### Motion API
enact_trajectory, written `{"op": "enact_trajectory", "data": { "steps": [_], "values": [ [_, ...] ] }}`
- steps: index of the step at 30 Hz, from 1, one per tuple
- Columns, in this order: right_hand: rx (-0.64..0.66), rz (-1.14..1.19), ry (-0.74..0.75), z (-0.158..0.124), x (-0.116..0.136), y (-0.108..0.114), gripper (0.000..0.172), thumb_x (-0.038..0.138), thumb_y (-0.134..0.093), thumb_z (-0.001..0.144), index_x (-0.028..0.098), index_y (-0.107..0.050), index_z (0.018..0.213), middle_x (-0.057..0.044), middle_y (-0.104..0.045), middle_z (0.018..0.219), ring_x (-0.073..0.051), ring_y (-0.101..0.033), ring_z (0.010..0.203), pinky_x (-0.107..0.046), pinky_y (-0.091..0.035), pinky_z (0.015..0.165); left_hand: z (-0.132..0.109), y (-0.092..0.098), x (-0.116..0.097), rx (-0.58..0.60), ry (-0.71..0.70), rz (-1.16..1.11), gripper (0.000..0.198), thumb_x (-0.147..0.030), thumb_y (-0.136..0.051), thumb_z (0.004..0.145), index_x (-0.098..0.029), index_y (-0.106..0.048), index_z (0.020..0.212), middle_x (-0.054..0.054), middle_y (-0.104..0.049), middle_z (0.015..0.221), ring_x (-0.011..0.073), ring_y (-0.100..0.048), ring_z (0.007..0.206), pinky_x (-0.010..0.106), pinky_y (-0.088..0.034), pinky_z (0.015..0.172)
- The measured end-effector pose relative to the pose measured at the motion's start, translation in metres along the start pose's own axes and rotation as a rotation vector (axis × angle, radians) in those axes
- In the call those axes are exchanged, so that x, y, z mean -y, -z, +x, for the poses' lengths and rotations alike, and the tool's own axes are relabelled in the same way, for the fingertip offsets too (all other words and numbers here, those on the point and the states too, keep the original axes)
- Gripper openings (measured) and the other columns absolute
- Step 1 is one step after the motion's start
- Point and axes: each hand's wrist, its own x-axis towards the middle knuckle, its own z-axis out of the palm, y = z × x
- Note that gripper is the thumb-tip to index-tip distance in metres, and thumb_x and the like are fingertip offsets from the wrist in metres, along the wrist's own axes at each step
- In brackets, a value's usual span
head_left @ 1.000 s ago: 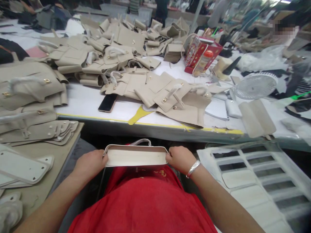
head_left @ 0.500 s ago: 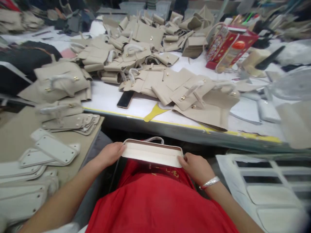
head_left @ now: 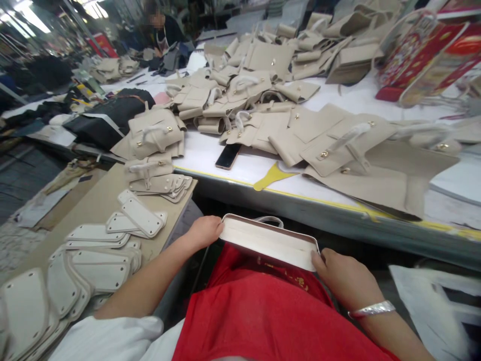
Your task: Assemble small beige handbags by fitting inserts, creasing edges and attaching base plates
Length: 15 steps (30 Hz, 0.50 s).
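Note:
Held level over my lap is a long, shallow bag piece (head_left: 268,240) with a pale inside, rounded corners and a thin brown edge. A wrapped handle (head_left: 273,219) curves up behind its far side. My left hand (head_left: 205,231) is closed on its left end, fingers largely hidden behind the edge. At the other end my right hand (head_left: 343,275) grips the near right corner, with the thumb against the pale inside. Below it hangs my red apron (head_left: 248,311).
A side board on the left bears stacks of pale punched panels (head_left: 101,268). Beige bag parts (head_left: 263,130) lie heaped on the white-topped table, beside a phone (head_left: 228,156) and a yellow scraper-shaped piece (head_left: 274,175). A person (head_left: 165,32) is at the far left.
The view has swung left, so the table, the side board and my hands appear further right. Both hands keep their hold on the bag piece; its tilt looks slightly steeper.

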Motion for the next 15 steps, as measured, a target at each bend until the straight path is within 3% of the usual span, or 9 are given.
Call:
{"op": "enact_trajectory", "data": {
  "steps": [8, 13, 15],
  "values": [
    [-0.056, -0.075, 0.050, -0.008, 0.004, 0.005, 0.030, 0.029, -0.037, 0.087, 0.011, -0.061, 0.088, -0.015, -0.063, 0.072, -0.025, -0.064, 0.065, -0.030, -0.041, 0.054, 0.005, -0.006, 0.007, 0.011, -0.055, -0.089, 0.032, -0.030, -0.031, 0.086, -0.015, -0.054, 0.070, 0.008, -0.060, 0.075, 0.0196, -0.056, 0.074, 0.030, -0.042, 0.069],
    [-0.061, -0.092, 0.066, -0.008, 0.005, 0.005, 0.029, 0.027, -0.037, 0.086, 0.011, -0.061, 0.089, -0.016, -0.063, 0.073, -0.026, -0.064, 0.066, -0.030, -0.042, 0.054, 0.007, -0.014, 0.022, 0.157, -0.045, -0.595, 0.044, -0.049, -0.024, 0.087, -0.017, -0.047, 0.067, 0.000, -0.051, 0.059, 0.0124, -0.050, 0.055, 0.023, -0.040, 0.051],
    [-0.058, -0.083, 0.063, -0.008, 0.006, 0.005, 0.030, 0.027, -0.036, 0.087, 0.011, -0.061, 0.088, -0.016, -0.063, 0.072, -0.026, -0.064, 0.066, -0.030, -0.043, 0.054, 0.007, -0.016, 0.025, 0.180, -0.036, -0.651, 0.046, -0.054, -0.023, 0.085, -0.017, -0.045, 0.068, -0.002, -0.048, 0.056, 0.0109, -0.048, 0.050, 0.022, -0.038, 0.046]
  ]
}}
